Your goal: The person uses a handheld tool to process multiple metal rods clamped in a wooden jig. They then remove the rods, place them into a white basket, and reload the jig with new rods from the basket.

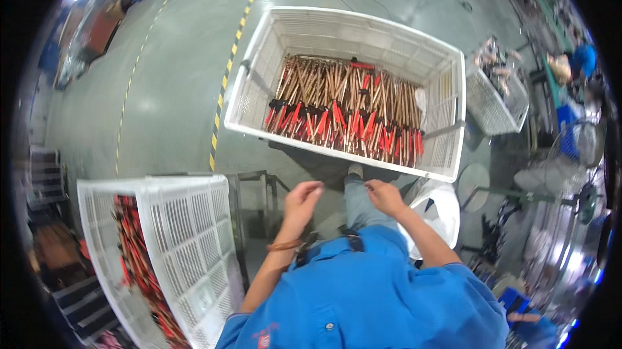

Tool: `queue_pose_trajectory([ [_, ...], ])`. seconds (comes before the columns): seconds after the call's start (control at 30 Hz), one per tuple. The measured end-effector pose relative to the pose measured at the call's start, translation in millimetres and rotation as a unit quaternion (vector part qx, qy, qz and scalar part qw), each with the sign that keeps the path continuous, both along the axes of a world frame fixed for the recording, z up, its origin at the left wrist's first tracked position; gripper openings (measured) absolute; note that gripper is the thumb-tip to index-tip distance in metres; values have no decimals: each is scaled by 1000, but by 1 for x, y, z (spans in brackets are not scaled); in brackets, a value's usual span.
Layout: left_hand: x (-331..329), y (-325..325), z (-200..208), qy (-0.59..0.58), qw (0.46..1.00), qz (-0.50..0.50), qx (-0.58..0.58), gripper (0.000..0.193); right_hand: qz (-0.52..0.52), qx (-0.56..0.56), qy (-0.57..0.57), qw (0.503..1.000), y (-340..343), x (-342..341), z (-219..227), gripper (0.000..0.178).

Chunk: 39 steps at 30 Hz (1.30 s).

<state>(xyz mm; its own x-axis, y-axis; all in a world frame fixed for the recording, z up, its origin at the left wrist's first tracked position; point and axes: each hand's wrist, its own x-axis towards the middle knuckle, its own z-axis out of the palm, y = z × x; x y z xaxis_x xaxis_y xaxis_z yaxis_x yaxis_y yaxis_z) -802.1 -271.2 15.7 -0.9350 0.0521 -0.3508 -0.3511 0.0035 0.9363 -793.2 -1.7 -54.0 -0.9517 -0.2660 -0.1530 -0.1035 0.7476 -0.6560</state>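
In front of my body, above the floor, my left hand (303, 199) is raised with its fingers curled together and pointing right. A short gap away is my right hand (385, 196), its fingers also bent together and pointing left. Nothing shows in either hand, and the hands do not touch. Just beyond them stands a large white plastic crate (447, 100), nearest to both hands. Many thin copper-coloured rods (324, 80) lie in it, roughly side by side, with red and black parts mostly along the near side. Neither hand touches the crate.
At the lower left, a second white crate (191, 239) holds more red and copper-coloured pieces (139, 252). A white bag (435, 210) is by my right forearm. At the right stands a white basket (495, 103) of metal parts. Yellow-black tape (229, 67) marks the grey floor.
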Motion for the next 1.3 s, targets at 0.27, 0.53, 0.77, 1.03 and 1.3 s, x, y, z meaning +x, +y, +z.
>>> queue_pose_trajectory([
  [0.27, -193, 45, -247, -146, 965, -4, -218, 42, -120, 33, -171, 977, 73, -112, -99, 27],
  [0.53, -333, -14, -383, -201, 954, -27, -223, 68, -158, -23, -303, 940, 31, -260, -258, 71],
  [0.77, -439, -69, -553, -169, 922, -130, -323, 86, -288, -99, -319, 898, -8, -407, -470, 91],
  [1.03, -499, -39, -616, -259, 857, -242, -373, 99, -390, -90, -377, 835, -55, -437, -522, 96],
  [1.3, -507, 23, -599, -276, 800, -348, -403, 115, -392, -308, -513, 699, -73, -435, -514, 114],
])
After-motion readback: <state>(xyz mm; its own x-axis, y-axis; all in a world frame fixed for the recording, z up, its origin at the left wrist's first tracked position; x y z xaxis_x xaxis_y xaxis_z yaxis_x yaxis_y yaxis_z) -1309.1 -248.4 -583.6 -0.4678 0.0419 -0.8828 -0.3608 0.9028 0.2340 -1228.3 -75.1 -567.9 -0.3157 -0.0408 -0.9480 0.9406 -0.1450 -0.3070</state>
